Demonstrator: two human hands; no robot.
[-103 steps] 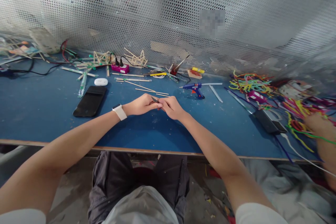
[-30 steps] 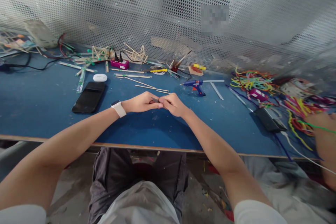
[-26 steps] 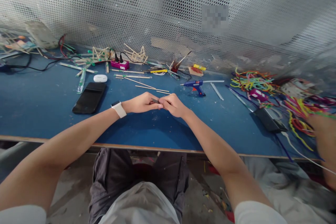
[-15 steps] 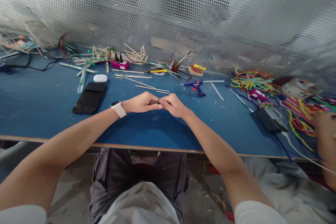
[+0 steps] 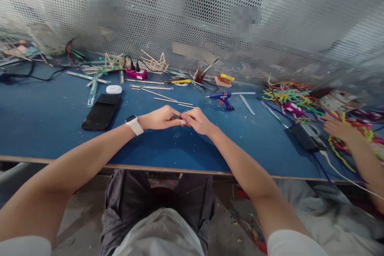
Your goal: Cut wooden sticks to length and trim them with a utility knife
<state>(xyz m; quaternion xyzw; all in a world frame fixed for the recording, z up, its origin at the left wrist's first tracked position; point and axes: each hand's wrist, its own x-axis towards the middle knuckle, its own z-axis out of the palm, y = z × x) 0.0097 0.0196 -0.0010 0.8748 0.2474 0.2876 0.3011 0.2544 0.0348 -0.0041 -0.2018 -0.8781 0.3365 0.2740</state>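
My left hand (image 5: 163,117), with a white-strapped watch (image 5: 135,124) on its wrist, and my right hand (image 5: 198,121) meet above the table's middle. Both are closed, fingertips together. Between them shows a small dark flat piece (image 5: 176,116), perhaps a blade; the fingers cover most of it. Just beyond the hands lie thin wooden sticks (image 5: 169,100). To the right of them rests a blue glue gun (image 5: 222,96) with a glue stick in its back.
A black phone (image 5: 102,112) and a white earbud case (image 5: 114,89) lie left. Behind are a purple power strip (image 5: 136,73) and a yellow cutter (image 5: 181,81). At right, another person's hand (image 5: 342,130) is among colourful pipe cleaners (image 5: 288,92), near a black box (image 5: 306,137).
The other person's hand at the right has moved left, into the pipe cleaners. My own hands stay together in nearly the same place.
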